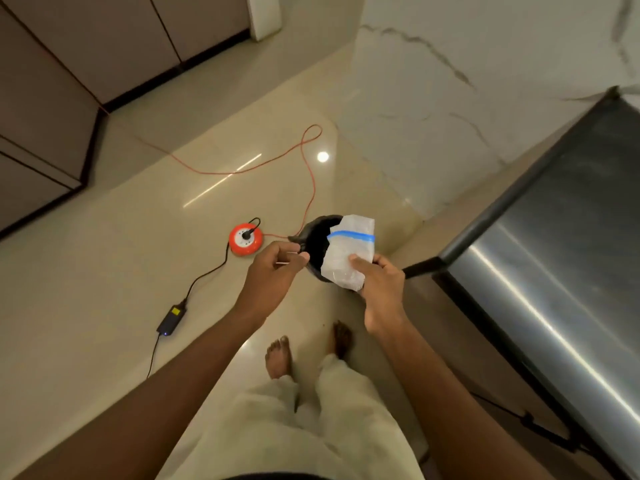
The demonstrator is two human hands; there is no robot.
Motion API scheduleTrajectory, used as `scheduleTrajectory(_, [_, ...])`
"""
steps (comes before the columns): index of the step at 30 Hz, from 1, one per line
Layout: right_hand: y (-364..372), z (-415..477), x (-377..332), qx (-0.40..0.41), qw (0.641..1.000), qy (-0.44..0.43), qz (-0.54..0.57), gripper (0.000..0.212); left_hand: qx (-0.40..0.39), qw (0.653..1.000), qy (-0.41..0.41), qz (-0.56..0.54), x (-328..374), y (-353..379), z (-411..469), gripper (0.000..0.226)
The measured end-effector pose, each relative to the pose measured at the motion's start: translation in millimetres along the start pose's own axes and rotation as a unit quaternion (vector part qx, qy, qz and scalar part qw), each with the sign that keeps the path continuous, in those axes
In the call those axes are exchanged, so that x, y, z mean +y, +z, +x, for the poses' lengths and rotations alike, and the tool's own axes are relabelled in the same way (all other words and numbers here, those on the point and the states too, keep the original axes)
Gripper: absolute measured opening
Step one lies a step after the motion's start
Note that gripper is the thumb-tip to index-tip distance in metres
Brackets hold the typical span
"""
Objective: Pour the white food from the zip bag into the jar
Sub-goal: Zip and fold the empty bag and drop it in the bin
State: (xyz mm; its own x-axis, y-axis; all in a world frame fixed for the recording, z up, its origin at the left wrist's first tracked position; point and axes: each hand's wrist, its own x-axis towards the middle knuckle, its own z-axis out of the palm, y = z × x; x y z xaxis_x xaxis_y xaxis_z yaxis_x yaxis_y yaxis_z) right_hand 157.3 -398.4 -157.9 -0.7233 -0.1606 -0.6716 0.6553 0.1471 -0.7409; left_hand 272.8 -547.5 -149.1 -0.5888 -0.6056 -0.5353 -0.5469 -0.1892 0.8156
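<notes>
My right hand (382, 289) grips a clear zip bag (348, 254) with a blue zip strip, held upright at waist height; some whitish content shows inside it. My left hand (275, 268) hovers just to its left, thumb and fingers pinched together with only a thin pale sliver between them. Behind both hands sits a round black container (317, 242) with a dark opening and a loose black flap at its rim. I cannot tell whether my left fingers touch that rim. No jar is in view.
I stand barefoot on a glossy beige floor (138, 254). An orange extension reel (246, 239) with its orange cord and a black power adapter (171, 317) lie to the left. A steel appliance (554, 254) stands on the right, brown cabinets (52, 98) at far left.
</notes>
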Motion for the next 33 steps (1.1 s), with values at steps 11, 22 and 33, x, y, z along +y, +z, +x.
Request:
scheduleTrajectory(11, [55, 302, 161, 0.099, 0.981, 0.141, -0.094, 0.025, -0.078, 0.974, 0.068, 0.203, -132, 54, 203, 0.026])
scheduleTrajectory(22, [47, 426, 271, 0.100, 0.953, 0.180, -0.222, 0.036, -0.136, 0.954, 0.089, 0.250, -222, 69, 278, 0.033])
scheduleTrajectory(33, [21, 146, 115, 0.078, 0.979, -0.045, -0.181, 0.015, -0.085, 0.947, 0.114, 0.287, -60, 6, 90, 0.026])
